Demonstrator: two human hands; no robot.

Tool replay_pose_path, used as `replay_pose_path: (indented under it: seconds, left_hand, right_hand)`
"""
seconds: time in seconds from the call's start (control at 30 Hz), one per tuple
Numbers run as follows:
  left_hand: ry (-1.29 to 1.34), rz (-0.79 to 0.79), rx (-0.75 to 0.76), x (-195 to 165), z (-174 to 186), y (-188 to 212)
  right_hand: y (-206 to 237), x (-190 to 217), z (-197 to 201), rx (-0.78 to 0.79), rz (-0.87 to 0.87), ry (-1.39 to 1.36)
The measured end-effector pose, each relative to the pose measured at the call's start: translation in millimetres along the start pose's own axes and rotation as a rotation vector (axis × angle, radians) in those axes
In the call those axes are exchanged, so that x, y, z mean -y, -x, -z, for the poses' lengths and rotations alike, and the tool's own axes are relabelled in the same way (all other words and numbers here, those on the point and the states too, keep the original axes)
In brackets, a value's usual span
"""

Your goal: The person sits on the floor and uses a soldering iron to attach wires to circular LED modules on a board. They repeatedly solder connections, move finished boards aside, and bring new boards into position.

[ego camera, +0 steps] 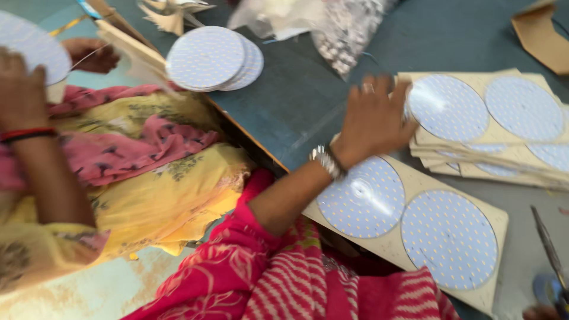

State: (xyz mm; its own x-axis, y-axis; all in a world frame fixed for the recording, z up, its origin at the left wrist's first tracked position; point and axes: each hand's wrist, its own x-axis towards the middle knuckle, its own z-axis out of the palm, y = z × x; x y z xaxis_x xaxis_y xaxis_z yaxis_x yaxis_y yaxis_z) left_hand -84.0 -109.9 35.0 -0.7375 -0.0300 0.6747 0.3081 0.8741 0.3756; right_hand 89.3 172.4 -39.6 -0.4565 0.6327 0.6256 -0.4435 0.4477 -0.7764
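Fingers (pixel 379 89) of the left hand (pixel 374 121) spread flat on a stack of panels (pixel 492 127) holding white dotted discs, on the grey surface (pixel 308 101). Another panel (pixel 415 222) lies just below the wrist. Right hand unseen.

Probably a small assembly workshop: stacked round dotted boards (pixel 214 57) crowd the worktable (pixel 296 95).

Single head-worn view; looks steeply down, close over the table (pixel 308 101) edge
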Motion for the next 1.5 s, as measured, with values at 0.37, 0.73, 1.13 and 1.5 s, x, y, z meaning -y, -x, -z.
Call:
replay_pose_path:
  seconds: [0.37, 0.73, 1.13, 1.5]
  left_hand:
    - [0.867, -0.256, 0.557, -77, -47, 103]
    - [1.261, 0.016, 0.781, -66, -77, 109]
    - [0.837, -0.312, 0.543, -71, -46, 102]
    - [0.687, -0.326, 0.631, -70, -52, 105]
  right_hand:
    - [10, 25, 30, 0.022, -0.109, -0.023]
    - [11, -8, 49, 0.058, -0.15, -0.047]
    - [2, -21, 79, -0.04, -0.136, -0.082]
    - [-16, -16, 81, 0.117, -0.316, -0.014]
